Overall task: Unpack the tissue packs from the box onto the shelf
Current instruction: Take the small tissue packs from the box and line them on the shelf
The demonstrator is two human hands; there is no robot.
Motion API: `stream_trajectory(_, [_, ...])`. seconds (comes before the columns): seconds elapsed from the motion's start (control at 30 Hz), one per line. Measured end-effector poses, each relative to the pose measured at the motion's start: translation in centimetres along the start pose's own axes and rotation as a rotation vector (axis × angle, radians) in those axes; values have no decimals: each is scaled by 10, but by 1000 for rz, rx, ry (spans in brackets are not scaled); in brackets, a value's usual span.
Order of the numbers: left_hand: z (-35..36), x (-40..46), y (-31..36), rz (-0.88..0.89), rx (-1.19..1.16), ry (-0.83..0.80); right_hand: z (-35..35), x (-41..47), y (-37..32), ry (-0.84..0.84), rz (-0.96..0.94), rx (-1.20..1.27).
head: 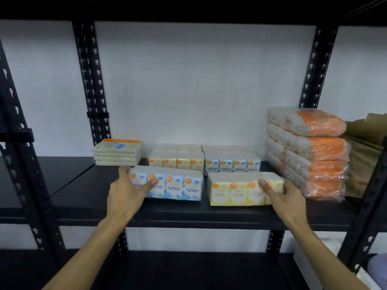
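Note:
On the black shelf (188, 214) a blue multipack of mini tissues (180, 186) lies near the front, and my left hand (125, 191) grips its left end with the thumb across its front. Beside it, a yellow multipack of mini tissues (234, 190) lies to the right. My right hand (282, 194) holds that pack's right end, thumb on the front face. Behind them stand a yellow row (177, 160) and a blue row (232, 163) of the same packs. The box is not in view.
A flat stack of cream tissue packs (116, 152) sits at the back left. A tall pile of orange-and-white packs (307, 153) fills the right side, with brown paper (366, 143) behind it. Black uprights (92, 86) frame the bay; a lower shelf (188, 268) lies below.

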State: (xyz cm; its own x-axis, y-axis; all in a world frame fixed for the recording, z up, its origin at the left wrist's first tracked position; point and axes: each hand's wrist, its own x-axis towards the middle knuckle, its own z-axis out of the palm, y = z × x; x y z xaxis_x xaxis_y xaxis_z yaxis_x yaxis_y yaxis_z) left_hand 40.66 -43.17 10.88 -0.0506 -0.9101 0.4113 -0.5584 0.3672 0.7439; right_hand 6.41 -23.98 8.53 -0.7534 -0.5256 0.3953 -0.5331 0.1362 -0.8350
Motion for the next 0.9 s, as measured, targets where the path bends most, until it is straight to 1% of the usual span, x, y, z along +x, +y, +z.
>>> stream_trajectory(0.1, [8, -13, -5, -1, -31, -38, 7, 1, 8, -13, 40, -40])
stream_trajectory(0.17, [8, -11, -4, 31, -9, -32, 7, 8, 8, 23, 27, -116])
stream_trajectory(0.23, [7, -7, -1, 141, 95, 37, 4, 14, 1, 94, -76, -162])
stream_trajectory(0.27, [7, -4, 1, 225, 165, 69, 4, 15, -6, 83, -174, -212])
stream_trajectory(0.3, [8, -4, 7, 319, 246, 75, 5, 15, -13, 6, -279, -304])
stream_trajectory(0.33, [11, -4, 13, 397, 327, 44, 8, 15, -19, -110, -368, -438])
stream_trajectory(0.37, [17, -4, 18, 442, 393, -17, 14, 15, -21, -231, -428, -589])
stream_trajectory(0.4, [24, -5, 23, 452, 445, -95, 21, 14, -20, -315, -461, -722])
stream_trajectory(0.43, [35, -6, 24, 448, 502, -162, 29, 15, -15, -337, -483, -813])
stream_trajectory(0.47, [46, -7, 22, 453, 568, -187, 35, 15, -11, -308, -501, -865])
stream_trajectory(0.53, [63, -9, 16, 477, 672, -147, 44, 17, -3, -201, -546, -853])
stream_trajectory(0.6, [77, -3, 9, 504, 670, -72, 53, 23, 4, -132, -593, -821])
stream_trajectory(0.67, [87, 8, 7, 520, 663, -52, 60, 34, 9, -111, -614, -806])
stream_trajectory(0.9, [119, 47, 8, 473, 668, -59, 89, 77, 20, -112, -633, -780])
